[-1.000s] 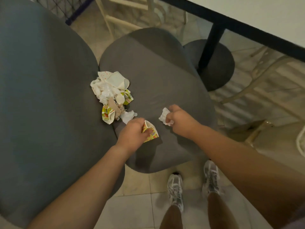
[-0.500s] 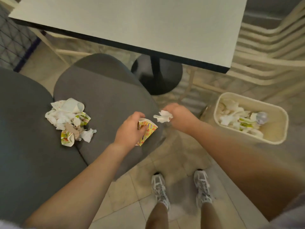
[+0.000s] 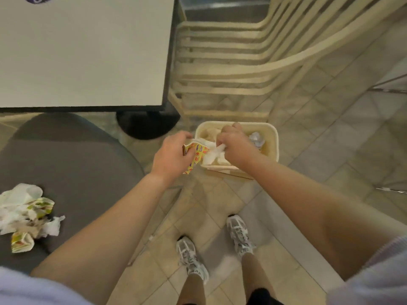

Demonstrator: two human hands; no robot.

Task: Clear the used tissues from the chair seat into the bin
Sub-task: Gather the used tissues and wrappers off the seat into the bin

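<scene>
I have both hands out over the bin (image 3: 275,143), a cream tub standing on the tiled floor (image 3: 326,137). My left hand (image 3: 171,157) sits at the bin's left rim, fingers curled closed around a crumpled printed wrapper (image 3: 195,158), yellow with orange and purple marks, which sticks out below the knuckles and hangs just outside that rim. My right hand (image 3: 234,146) is above the bin's opening, fingers pinched closed on a white tissue (image 3: 214,154) that trails down toward the paper already inside. The two hands are near each other, the wrapper and the tissue almost touching. Inside the bin I can see more white paper and a shiny crumpled ball (image 3: 256,138) against the right wall.

To the left of the bin is the grey chair seat (image 3: 72,161), and far across it from the bin a pile of used tissues (image 3: 24,213) is lying on the cushion, white scraps mixed with green and yellow printed wrappers. Beyond the bin's left corner stands the white desk (image 3: 83,53) on a round black base (image 3: 147,125). Straight behind the bin is a stack of cream plastic chairs (image 3: 231,62). On the near side of the bin my two grey sneakers (image 3: 239,235) stand on the tiles
</scene>
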